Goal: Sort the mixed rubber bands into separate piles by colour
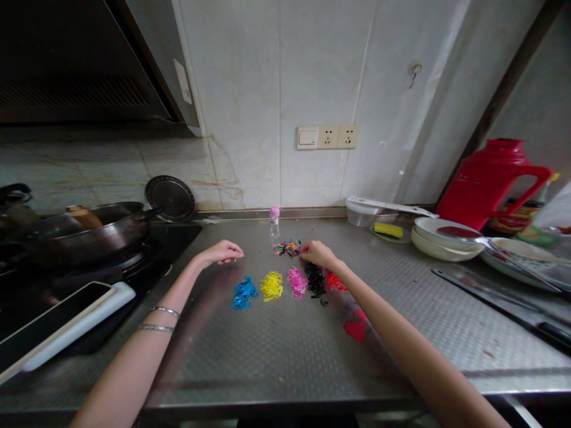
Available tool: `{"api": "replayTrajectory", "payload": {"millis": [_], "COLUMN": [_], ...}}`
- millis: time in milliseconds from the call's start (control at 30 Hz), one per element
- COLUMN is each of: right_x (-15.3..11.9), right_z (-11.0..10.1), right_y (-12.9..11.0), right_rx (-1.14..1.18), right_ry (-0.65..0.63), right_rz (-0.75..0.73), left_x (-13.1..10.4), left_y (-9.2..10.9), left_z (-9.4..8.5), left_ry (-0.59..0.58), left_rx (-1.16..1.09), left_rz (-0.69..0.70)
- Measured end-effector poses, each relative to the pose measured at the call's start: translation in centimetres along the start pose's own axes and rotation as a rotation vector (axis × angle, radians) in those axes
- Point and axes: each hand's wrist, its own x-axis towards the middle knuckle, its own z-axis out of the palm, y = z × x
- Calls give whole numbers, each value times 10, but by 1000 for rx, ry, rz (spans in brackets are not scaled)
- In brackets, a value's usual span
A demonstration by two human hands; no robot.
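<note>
My right hand (317, 253), its fingers pinched together, touches the right end of a mixed-colour pile of small bands (286, 248); what it grips is too small to make out. Off to the left, my left hand (223, 252) hovers over the counter with curled fingers, and anything between its fingertips is too small to see. Nearer me lie separate piles: blue bands (244, 292), yellow bands (272, 286), pink bands (297, 282), black bands (314, 280) and red bands (335, 282), the last partly hidden by my right arm.
A small clear bottle with a pink top (275, 221) stands behind the piles. On the left are a pan (89, 235) and a phone (53, 318). To the right are stacked bowls (439, 244), a red thermos (486, 184) and a knife (499, 300).
</note>
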Motion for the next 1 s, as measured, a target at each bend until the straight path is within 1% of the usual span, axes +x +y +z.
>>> {"api": "replayTrajectory", "payload": {"millis": [133,267,400,600,700,867,933,1000], "right_x": [5,7,6,6,5,0,-2,-5], "right_z": [1,2,3,6,3,-8,-12,-13], "right_y": [-3,-5,-5,-5,-3,-1,-6,-18], "right_rx": [-36,-58,-73,-89,-74,-39,-26,-18], "right_ry": [3,6,6,39,42,67,71,71], "right_rz": [39,44,53,44,35,63,55,12], "left_x": [0,2,6,9,8,8,9,10], "left_y": [0,-4,-9,-14,-13,-11,-12,-14], "left_z": [3,5,8,9,9,9,10,11], "left_ry": [55,77,70,55,62,80,82,83], "left_rx": [-16,-36,-49,-45,-49,-47,-46,-50], "left_rz": [19,24,15,5,6,15,15,12]}}
